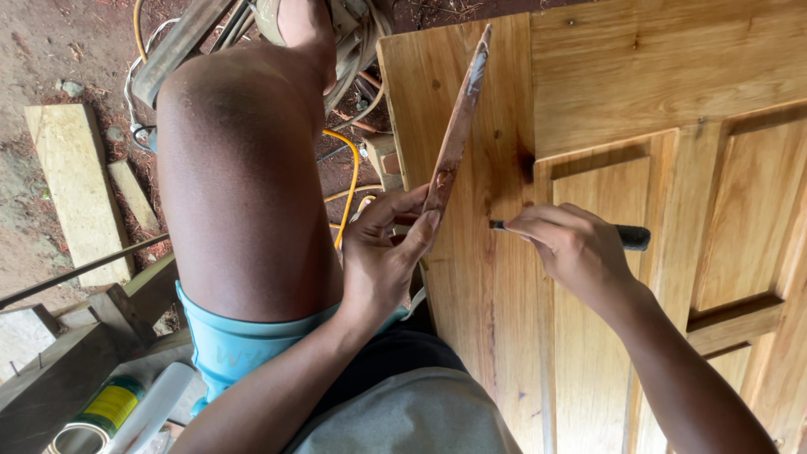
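My left hand (382, 252) grips the lower end of a thin flat wooden strip (458, 126) smeared with brownish paste, held upright over the left part of a varnished wooden panel door (672, 76). My right hand (572, 244) is closed around a slim tool with a black handle (632, 237); its small tip (498, 225) touches the door's surface beside a dark knot. The door lies flat in front of me with recessed panels to the right.
My bare leg (239, 176) and blue shorts fill the left centre. Wooden blocks (76, 176), a yellow cable (349, 181) and other cords lie on the dirt ground. An open tin can (97, 416) and a white tube sit at the bottom left.
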